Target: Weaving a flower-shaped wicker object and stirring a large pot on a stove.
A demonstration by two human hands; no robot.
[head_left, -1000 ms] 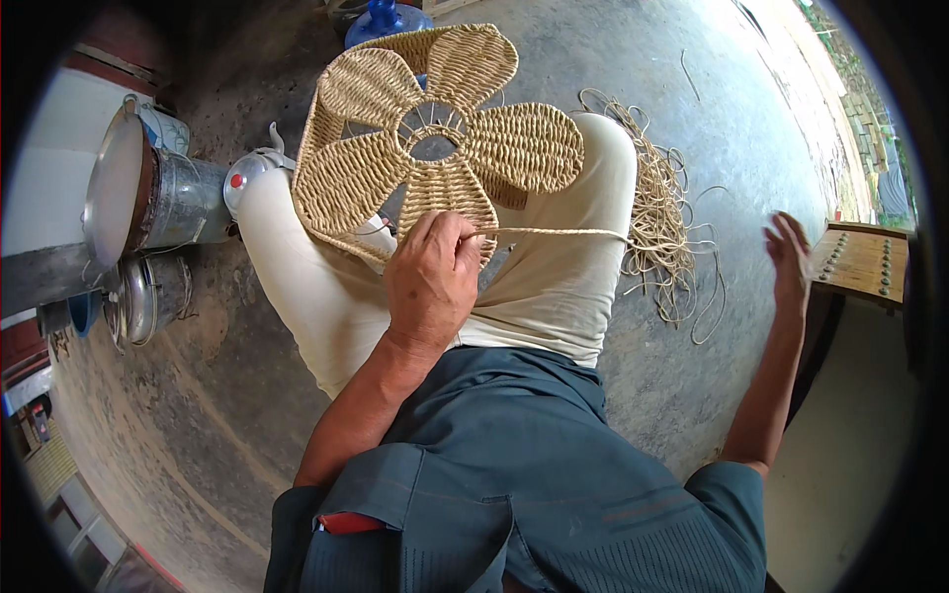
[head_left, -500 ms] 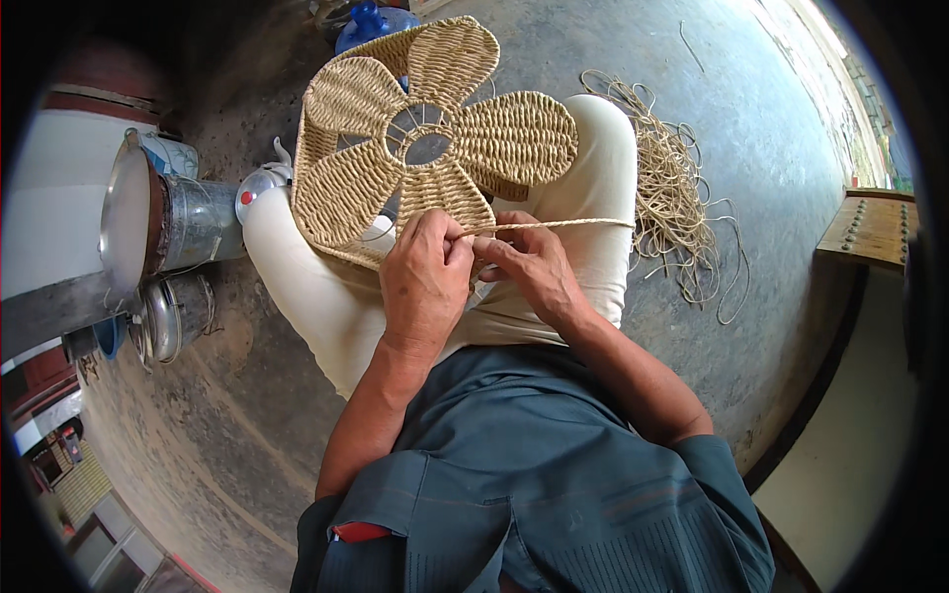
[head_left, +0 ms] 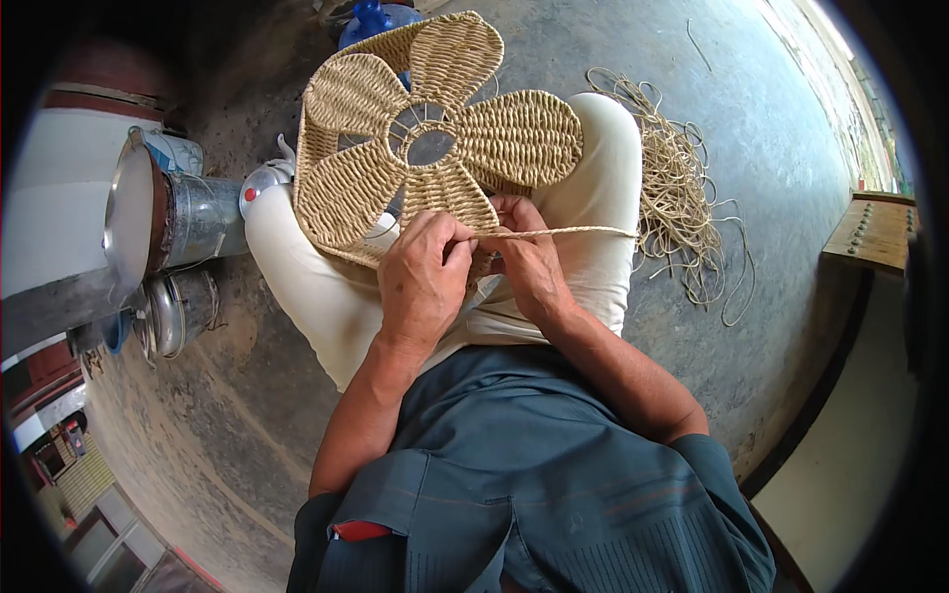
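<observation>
On my lap rests a tan woven basket [head_left: 346,193] with a flower-shaped face of several petals round an open ring with bare wire spokes. My left hand [head_left: 425,282] is closed at the lower petal's tip, thumb and forefinger pinching a twisted straw cord [head_left: 583,231]. Beside it, at that petal's right edge, my right hand [head_left: 532,267] has its fingers curled, some of them hidden behind the weave; what they grip cannot be made out. The cord runs from my fingertips across the back of my right hand and over my right thigh.
A tangled heap of the same cord [head_left: 682,198] lies on the concrete floor right of my knee. Left of me stand a kettle [head_left: 265,186] and metal pots [head_left: 203,217]. A blue water jug [head_left: 371,22] is behind the basket, a wooden piece with studs [head_left: 870,232] far right.
My right hand has shifted from the left fingertips up along the petal's right edge, fingers now partly behind it. The cord's near end sits slightly lower. My left hand stays pinched.
</observation>
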